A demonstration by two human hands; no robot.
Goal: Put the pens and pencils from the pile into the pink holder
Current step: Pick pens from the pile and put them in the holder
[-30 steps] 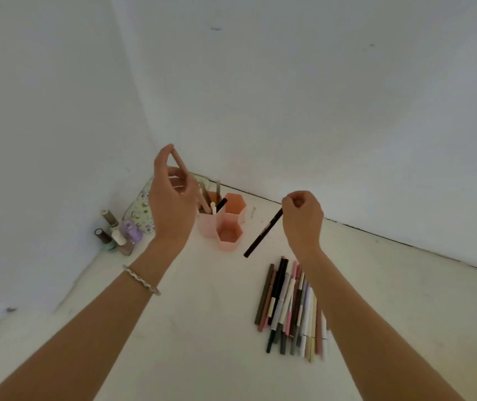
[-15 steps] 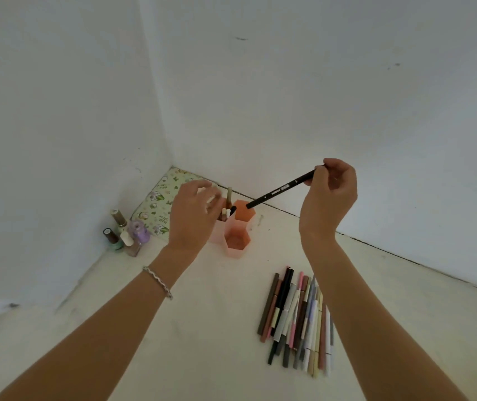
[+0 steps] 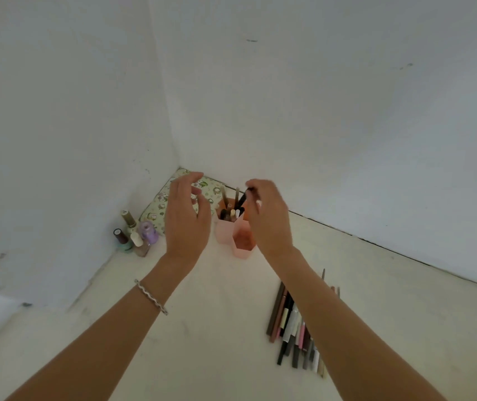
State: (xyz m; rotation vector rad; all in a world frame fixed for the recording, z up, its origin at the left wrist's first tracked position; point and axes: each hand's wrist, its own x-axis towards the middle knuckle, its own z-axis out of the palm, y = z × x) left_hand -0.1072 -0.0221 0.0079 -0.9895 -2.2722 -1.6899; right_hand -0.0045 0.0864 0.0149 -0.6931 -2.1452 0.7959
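In the pink holder (image 3: 224,234) several pens are stood, a black pen (image 3: 241,199) is pinched by the right hand (image 3: 269,218), the left hand (image 3: 186,218) is held slack and empty, and most of the pile (image 3: 295,328) is left.

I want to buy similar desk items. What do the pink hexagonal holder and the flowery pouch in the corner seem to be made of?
The pink hexagonal pen holder looks like moulded plastic with a matte, slightly translucent finish: thin, even walls, crisp edges and light glowing through them. The flowery green-and-white pouch looks like printed fabric, probably padded cotton, judging by its soft rounded edge and dull surface, though the weave is too small to see.
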